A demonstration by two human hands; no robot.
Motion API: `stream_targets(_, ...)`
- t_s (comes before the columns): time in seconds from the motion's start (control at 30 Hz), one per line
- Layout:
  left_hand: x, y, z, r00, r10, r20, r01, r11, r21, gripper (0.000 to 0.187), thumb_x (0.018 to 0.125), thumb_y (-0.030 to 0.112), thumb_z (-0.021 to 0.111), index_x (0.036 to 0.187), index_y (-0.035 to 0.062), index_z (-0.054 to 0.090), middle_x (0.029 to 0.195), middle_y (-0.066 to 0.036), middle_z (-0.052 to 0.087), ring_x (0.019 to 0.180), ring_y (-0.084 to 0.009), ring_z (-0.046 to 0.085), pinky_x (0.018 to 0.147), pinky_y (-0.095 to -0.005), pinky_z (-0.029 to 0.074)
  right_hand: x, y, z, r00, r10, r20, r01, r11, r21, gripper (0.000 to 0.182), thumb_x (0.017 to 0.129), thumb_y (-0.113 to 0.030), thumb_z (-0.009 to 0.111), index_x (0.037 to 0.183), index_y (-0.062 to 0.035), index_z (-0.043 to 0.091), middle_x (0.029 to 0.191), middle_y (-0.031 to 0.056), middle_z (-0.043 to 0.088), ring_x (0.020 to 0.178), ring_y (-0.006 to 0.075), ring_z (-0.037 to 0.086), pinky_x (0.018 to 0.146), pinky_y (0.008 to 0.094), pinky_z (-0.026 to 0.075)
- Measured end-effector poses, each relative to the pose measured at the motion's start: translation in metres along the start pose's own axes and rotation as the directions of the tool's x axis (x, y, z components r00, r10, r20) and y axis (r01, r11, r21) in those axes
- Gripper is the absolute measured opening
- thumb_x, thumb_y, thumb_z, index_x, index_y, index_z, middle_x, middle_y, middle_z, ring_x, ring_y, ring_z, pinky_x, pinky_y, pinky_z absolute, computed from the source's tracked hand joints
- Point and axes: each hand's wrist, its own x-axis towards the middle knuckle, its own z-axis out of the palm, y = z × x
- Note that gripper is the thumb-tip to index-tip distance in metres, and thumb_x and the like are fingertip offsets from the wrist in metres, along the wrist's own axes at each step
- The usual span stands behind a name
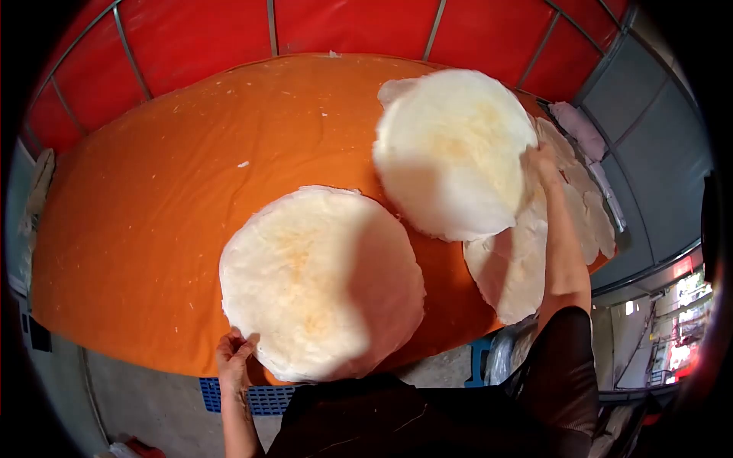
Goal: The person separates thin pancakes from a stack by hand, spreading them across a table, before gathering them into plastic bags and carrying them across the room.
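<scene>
A large round pale flatbread stack [305, 282] lies on the orange cloth [153, 214] near the front edge. My left hand [235, 355] is at its lower left rim, thumb and fingers pinched together there; whether the edge is between them is hard to see. Further back and to the right is a second round pale sheet [450, 153], slightly blurred. My right hand [540, 162] has its fingers closed on the right edge of this sheet. Beneath and beside it, more thin pale sheets [515, 267] are spread at the table's right side.
Red panels [343, 27] with metal bars stand behind the table. At the right are a rolled pinkish bundle [578, 131] and a grey wall panel [649, 137]. A blue plastic grate [267, 400] and a blue stool [479, 360] are below the front edge.
</scene>
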Motion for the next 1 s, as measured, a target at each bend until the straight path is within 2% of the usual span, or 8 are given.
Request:
stream_targets(0.1,0.001,0.000,0.002,0.999,0.034,0.001,-0.034,0.998,-0.044,0.026,0.073,-0.006,0.057,0.095,0.0016,0.047,0.086,-0.007,0.053,0.080,-0.0170,0.057,0.071,-0.0273,0.047,-0.021,0.020,0.015,0.965,-0.261,-0.027,0.208,0.823,-0.529,0.037,0.076,-0.027,0.060,0.094,0.0046,0.056,0.076,0.0108,0.062,0.067,0.0167,0.058,0.061,0.0310,0.046)
stream_targets(0.23,-0.005,0.014,0.012,0.997,0.005,0.076,0.019,0.951,-0.307,0.026,0.075,-0.005,0.051,0.101,0.0014,0.049,0.093,-0.011,0.056,0.087,-0.0215,0.058,0.072,-0.0325,0.051,-0.109,-0.056,0.070,0.838,-0.363,0.407,0.360,0.929,0.087,0.052,0.070,-0.034,0.064,0.106,0.0002,0.049,0.095,0.0127,0.054,0.085,0.0207,0.051,0.074,0.0335,0.041)
stream_targets(0.43,-0.003,0.018,0.041,0.995,-0.063,0.080,0.088,0.927,-0.364,0.031,0.076,-0.004,0.058,0.105,0.0059,0.050,0.091,-0.006,0.054,0.084,-0.0140,0.055,0.068,-0.0256,0.053,-0.317,-0.220,0.095,0.210,-0.706,0.677,0.330,0.702,0.630,0.083,0.060,-0.044,0.072,0.126,-0.0064,0.037,0.125,0.0156,0.038,0.116,0.0253,0.037,0.094,0.0370,0.032)
stream_targets(0.5,0.013,0.001,0.023,0.964,-0.010,0.267,0.101,0.938,-0.331,0.033,0.075,-0.003,0.059,0.106,0.0060,0.049,0.094,-0.005,0.055,0.086,-0.0132,0.055,0.072,-0.0247,0.050,-0.319,-0.213,0.121,0.338,-0.811,0.478,0.476,0.586,0.656,0.062,0.066,-0.032,0.069,0.116,-0.0042,0.046,0.110,0.0152,0.046,0.091,0.0204,0.054,0.080,0.0323,0.042)
stream_targets(0.57,0.002,0.014,0.041,0.982,0.003,0.187,0.057,0.947,-0.315,0.038,0.074,-0.002,0.061,0.109,0.0045,0.048,0.098,-0.006,0.055,0.089,-0.0148,0.054,0.077,-0.0263,0.047,-0.275,-0.175,0.149,0.604,-0.574,0.553,-0.004,0.692,0.722,0.031,0.075,-0.023,0.060,0.099,-0.0043,0.053,0.095,0.0077,0.049,0.085,0.0163,0.052,0.070,0.0304,0.043)
stream_targets(0.67,0.002,0.004,0.040,0.993,0.021,0.118,0.012,0.964,-0.265,0.047,0.071,0.001,0.065,0.114,0.0007,0.045,0.106,-0.009,0.054,0.097,-0.0196,0.052,0.087,-0.0289,0.040,-0.205,-0.127,0.124,0.774,-0.371,0.513,0.418,0.908,0.026,0.040,0.068,-0.021,0.066,0.101,-0.0037,0.052,0.104,0.0119,0.052,0.095,0.0258,0.049,0.080,0.0339,0.041)
stream_targets(0.9,0.006,0.007,0.011,0.996,0.089,0.021,-0.091,0.987,0.133,0.069,0.061,0.006,0.075,0.119,0.0059,0.038,0.106,-0.010,0.052,0.097,-0.0206,0.051,0.084,-0.0321,0.042,-0.135,0.021,0.151,0.767,-0.319,0.557,0.412,0.910,-0.046,0.029,0.064,-0.017,0.065,0.089,-0.0053,0.059,0.088,0.0137,0.058,0.081,0.0315,0.054,0.073,0.0348,0.043)
stream_targets(1.0,0.014,0.019,-0.003,0.839,0.518,-0.166,-0.319,0.716,0.620,0.069,0.066,0.008,0.073,0.124,0.0067,0.037,0.107,-0.009,0.047,0.094,-0.0178,0.048,0.075,-0.0284,0.045,-0.119,0.029,0.147,0.834,-0.331,0.442,0.317,0.942,0.107,0.014,0.068,-0.016,0.059,0.074,-0.0033,0.058,0.073,0.0135,0.058,0.071,0.0302,0.055,0.065,0.0366,0.043)
